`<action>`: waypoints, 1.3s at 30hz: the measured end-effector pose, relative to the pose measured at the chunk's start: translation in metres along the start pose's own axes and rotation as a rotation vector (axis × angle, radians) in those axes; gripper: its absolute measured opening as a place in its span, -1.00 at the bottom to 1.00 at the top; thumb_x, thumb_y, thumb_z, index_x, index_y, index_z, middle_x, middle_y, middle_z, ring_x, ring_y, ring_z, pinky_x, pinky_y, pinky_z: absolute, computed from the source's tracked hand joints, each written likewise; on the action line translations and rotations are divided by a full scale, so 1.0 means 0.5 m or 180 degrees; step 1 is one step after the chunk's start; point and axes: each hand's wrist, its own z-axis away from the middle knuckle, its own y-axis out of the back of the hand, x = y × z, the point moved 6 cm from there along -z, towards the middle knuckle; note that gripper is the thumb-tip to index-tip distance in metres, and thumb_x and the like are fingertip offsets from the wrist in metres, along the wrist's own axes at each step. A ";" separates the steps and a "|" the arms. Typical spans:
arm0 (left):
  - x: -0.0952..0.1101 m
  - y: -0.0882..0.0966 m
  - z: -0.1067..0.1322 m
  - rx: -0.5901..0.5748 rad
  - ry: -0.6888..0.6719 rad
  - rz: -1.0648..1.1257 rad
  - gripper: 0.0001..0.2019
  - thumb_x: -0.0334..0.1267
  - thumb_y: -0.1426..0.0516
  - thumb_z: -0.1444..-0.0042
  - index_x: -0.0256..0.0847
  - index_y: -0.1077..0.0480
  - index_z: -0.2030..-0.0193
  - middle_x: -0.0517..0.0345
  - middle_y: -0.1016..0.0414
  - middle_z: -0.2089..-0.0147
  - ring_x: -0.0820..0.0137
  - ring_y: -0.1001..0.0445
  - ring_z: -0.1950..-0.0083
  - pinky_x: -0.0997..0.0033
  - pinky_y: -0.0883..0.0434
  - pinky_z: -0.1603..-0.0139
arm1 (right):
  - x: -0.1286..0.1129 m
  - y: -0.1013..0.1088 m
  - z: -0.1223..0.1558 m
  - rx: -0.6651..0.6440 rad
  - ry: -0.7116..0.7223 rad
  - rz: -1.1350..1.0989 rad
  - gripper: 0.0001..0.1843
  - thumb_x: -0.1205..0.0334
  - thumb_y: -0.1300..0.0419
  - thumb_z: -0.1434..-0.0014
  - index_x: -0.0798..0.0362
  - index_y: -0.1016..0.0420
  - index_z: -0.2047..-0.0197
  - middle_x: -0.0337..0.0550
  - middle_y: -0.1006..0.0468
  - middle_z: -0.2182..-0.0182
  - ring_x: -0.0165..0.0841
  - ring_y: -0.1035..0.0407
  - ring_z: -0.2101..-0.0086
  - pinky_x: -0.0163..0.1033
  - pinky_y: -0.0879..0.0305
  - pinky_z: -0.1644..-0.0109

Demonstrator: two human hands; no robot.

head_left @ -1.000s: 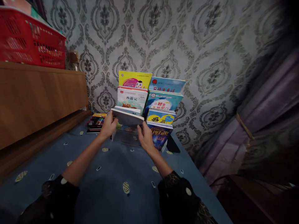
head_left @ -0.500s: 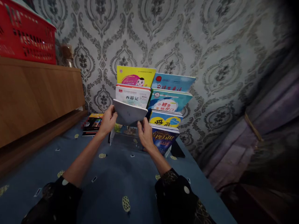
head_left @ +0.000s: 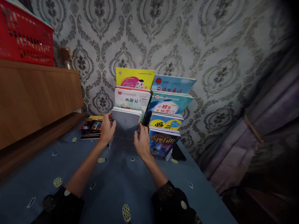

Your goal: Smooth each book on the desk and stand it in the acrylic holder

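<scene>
A plain grey book (head_left: 126,123) stands nearly upright at the front of the left row in a clear book stand (head_left: 125,143). My left hand (head_left: 107,130) has the book's left edge between thumb and fingers. On the right edge, the curled fingers of my right hand (head_left: 142,141) grip it lower down. Right behind it rises a white book with Chinese characters (head_left: 132,96), and a yellow book (head_left: 135,77) is at the back. Beside my right hand, the right row holds a dark blue book (head_left: 162,141), a yellow-and-blue book (head_left: 165,121) and teal and blue books (head_left: 171,102).
A small pile of books (head_left: 93,127) lies left of the stand on the blue patterned cloth (head_left: 112,193). A dark flat object (head_left: 179,152) lies at the right. The wooden cabinet (head_left: 39,96) carries a red basket (head_left: 28,37). A curtain (head_left: 231,155) hangs at right.
The grey book has come down into the front of the left row and stands more upright. Both hands have moved down with it, still on its side edges.
</scene>
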 end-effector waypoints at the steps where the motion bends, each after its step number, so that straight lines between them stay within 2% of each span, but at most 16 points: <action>1: -0.004 -0.005 0.007 -0.0017 -0.0016 -0.0053 -0.73 -0.34 -0.03 -0.21 -0.20 -0.25 -0.06 0.00 -0.37 0.04 0.24 -0.40 -0.01 0.19 -0.37 -0.08 | 0.002 -0.003 0.005 -0.0004 -0.0040 0.0006 -0.49 0.29 0.06 -0.28 0.08 -0.22 -0.29 0.09 -0.36 -0.01 -0.16 -0.31 -0.05 0.02 -0.31 -0.15; 6: -0.022 -0.029 0.030 -0.0203 -0.0084 -0.0336 -0.68 -0.33 0.05 -0.28 -0.25 -0.23 -0.15 -0.10 -0.38 0.00 0.17 -0.37 -0.10 0.08 -0.35 -0.15 | 0.020 -0.022 0.020 0.0063 -0.0128 0.0142 -0.48 0.28 0.06 -0.27 0.11 -0.25 -0.29 0.11 -0.39 -0.05 -0.14 -0.30 -0.11 0.04 -0.25 -0.22; 12: -0.032 -0.039 0.035 -0.0186 -0.0142 -0.0455 -0.63 -0.35 0.10 -0.31 -0.27 -0.20 -0.22 -0.15 -0.38 -0.07 0.16 -0.36 -0.17 0.06 -0.31 -0.23 | 0.037 -0.039 0.024 0.0054 -0.0199 0.0260 -0.46 0.25 0.06 -0.26 0.18 -0.27 -0.28 0.16 -0.42 -0.07 -0.11 -0.31 -0.11 0.06 -0.25 -0.23; 19: -0.037 -0.044 0.039 -0.0140 -0.0095 -0.0457 -0.65 -0.37 0.08 -0.30 -0.26 -0.26 -0.19 -0.14 -0.41 -0.03 0.16 -0.38 -0.14 0.07 -0.35 -0.20 | 0.038 -0.037 0.023 0.0026 -0.0170 0.0312 -0.46 0.24 0.05 -0.24 0.16 -0.28 -0.27 0.15 -0.45 -0.03 -0.10 -0.33 -0.08 0.09 -0.28 -0.19; 24: -0.049 -0.030 0.018 -0.0225 -0.0165 -0.0298 -0.66 -0.43 0.08 -0.26 -0.26 -0.35 -0.09 -0.09 -0.47 0.00 0.23 -0.44 -0.08 0.16 -0.38 -0.15 | 0.040 -0.032 0.024 -0.0063 -0.0196 0.0205 -0.46 0.20 0.03 -0.23 0.16 -0.26 -0.25 0.14 -0.45 0.01 -0.10 -0.36 -0.03 0.10 -0.31 -0.14; 27: -0.095 -0.011 -0.001 -0.0380 -0.0022 -0.0384 -0.69 -0.41 0.08 -0.26 -0.25 -0.41 -0.02 -0.05 -0.51 0.03 0.26 -0.47 -0.03 0.22 -0.40 -0.11 | 0.023 -0.018 0.030 0.0035 -0.0254 0.0102 -0.43 0.16 0.02 -0.24 0.13 -0.16 -0.30 0.12 -0.40 0.00 -0.11 -0.34 -0.02 0.08 -0.32 -0.10; 29: -0.149 0.004 -0.006 -0.0556 0.0289 -0.0785 -0.70 -0.41 0.08 -0.26 -0.27 -0.42 0.00 -0.06 -0.52 0.01 0.27 -0.47 -0.05 0.26 -0.39 -0.13 | 0.002 -0.005 0.043 0.0191 -0.0316 0.0000 -0.43 0.15 0.01 -0.26 0.12 -0.13 -0.30 0.08 -0.38 0.02 -0.12 -0.34 0.00 0.08 -0.33 -0.08; 32: -0.243 0.031 0.011 -0.0842 0.0887 -0.1525 -0.69 -0.43 0.06 -0.24 -0.30 -0.43 -0.01 -0.12 -0.51 -0.02 0.24 -0.47 -0.08 0.26 -0.38 -0.14 | -0.038 -0.007 0.089 0.0197 -0.0360 -0.0372 -0.56 0.17 0.03 -0.30 0.07 -0.22 -0.21 0.01 -0.39 0.07 -0.17 -0.37 0.08 0.01 -0.35 -0.03; 35: -0.305 0.051 0.045 -0.0944 0.1135 -0.1796 -0.70 -0.41 -0.01 -0.20 -0.35 -0.43 -0.02 -0.24 -0.50 -0.01 0.08 -0.47 -0.10 0.08 -0.38 -0.14 | -0.073 -0.059 0.168 -0.0576 -0.0240 -0.0768 -0.71 0.26 0.03 -0.31 -0.01 -0.36 -0.04 -0.10 -0.45 0.17 -0.25 -0.40 0.17 -0.11 -0.39 0.06; 37: -0.327 0.050 0.070 -0.1058 0.1161 -0.1893 -0.66 -0.40 -0.10 -0.13 -0.35 -0.41 -0.07 -0.30 -0.46 -0.10 -0.01 -0.38 -0.22 -0.01 -0.31 -0.21 | -0.084 -0.102 0.227 -0.1140 -0.0150 -0.0807 -0.70 0.35 0.03 -0.28 0.00 -0.41 0.00 -0.09 -0.47 0.19 -0.26 -0.41 0.17 -0.14 -0.40 0.06; 39: -0.334 0.037 0.090 -0.1227 0.1067 -0.1989 -0.55 -0.40 -0.17 -0.08 -0.35 -0.36 -0.15 -0.33 -0.36 -0.24 -0.07 -0.21 -0.36 -0.12 -0.18 -0.31 | -0.086 -0.135 0.273 -0.1553 -0.0077 -0.0775 -0.70 0.40 0.01 -0.25 0.00 -0.43 0.03 -0.07 -0.49 0.16 -0.26 -0.42 0.14 -0.13 -0.40 0.02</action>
